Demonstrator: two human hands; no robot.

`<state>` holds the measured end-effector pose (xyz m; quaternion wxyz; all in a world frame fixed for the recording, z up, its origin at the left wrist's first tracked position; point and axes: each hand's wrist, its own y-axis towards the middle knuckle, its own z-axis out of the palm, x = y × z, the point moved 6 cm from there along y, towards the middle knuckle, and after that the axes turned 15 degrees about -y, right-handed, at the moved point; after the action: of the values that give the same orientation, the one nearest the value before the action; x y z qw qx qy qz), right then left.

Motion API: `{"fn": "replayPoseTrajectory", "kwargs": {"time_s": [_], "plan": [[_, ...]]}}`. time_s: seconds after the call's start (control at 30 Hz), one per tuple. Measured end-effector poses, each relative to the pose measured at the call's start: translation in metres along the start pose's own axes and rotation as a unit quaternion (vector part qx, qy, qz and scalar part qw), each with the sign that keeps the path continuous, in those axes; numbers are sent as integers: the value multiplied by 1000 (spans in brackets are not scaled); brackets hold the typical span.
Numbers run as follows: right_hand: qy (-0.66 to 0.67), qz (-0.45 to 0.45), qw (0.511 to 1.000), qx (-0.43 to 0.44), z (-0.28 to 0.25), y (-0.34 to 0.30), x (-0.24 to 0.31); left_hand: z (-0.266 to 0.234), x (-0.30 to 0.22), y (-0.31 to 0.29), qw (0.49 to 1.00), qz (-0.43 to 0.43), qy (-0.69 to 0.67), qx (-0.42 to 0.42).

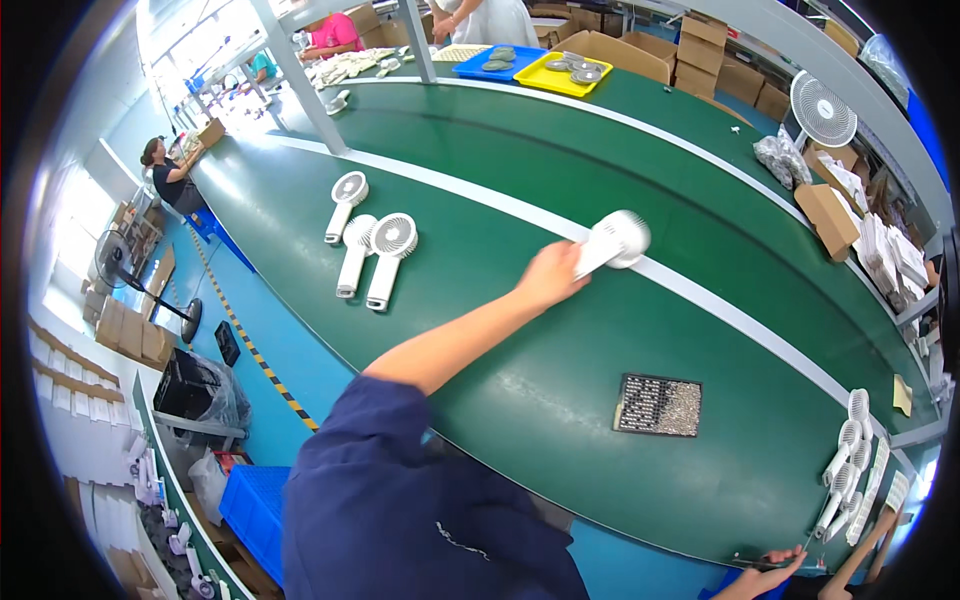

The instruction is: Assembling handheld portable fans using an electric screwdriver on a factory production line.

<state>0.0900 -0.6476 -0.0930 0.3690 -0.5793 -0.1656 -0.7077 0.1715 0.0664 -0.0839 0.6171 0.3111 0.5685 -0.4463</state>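
My left hand [552, 276] reaches out over the green table and is closed round the handle of a white handheld fan [615, 240]. The fan's round head points away to the right, smeared by motion, above the pale strip along the table. To the left lie three more white handheld fans, one [347, 205] set apart and two close together, the nearer one [391, 252] showing its grey round grille. Nearer to me, right of my arm, a black tray [658, 405] holds many small metal parts. My right hand is not in view.
At lower right, a co-worker's hand [772, 574] holds a thin tool beside a row of white fans [850, 450]. Blue [497, 62] and yellow [562, 74] trays stand across the table. A metal post [300, 85] rises at far left.
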Motion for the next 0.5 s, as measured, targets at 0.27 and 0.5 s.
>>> {"fn": "replayPoseTrajectory", "kwargs": {"time_s": [0.27, 0.5], "plan": [[-46, 65, 983, 162, 156, -206, -82, -182, -35, -151, 913, 123, 288, -261], [-81, 51, 980, 175, 186, -239, -93, -176, -64, -194, 784, 176, 526, -280]]}}
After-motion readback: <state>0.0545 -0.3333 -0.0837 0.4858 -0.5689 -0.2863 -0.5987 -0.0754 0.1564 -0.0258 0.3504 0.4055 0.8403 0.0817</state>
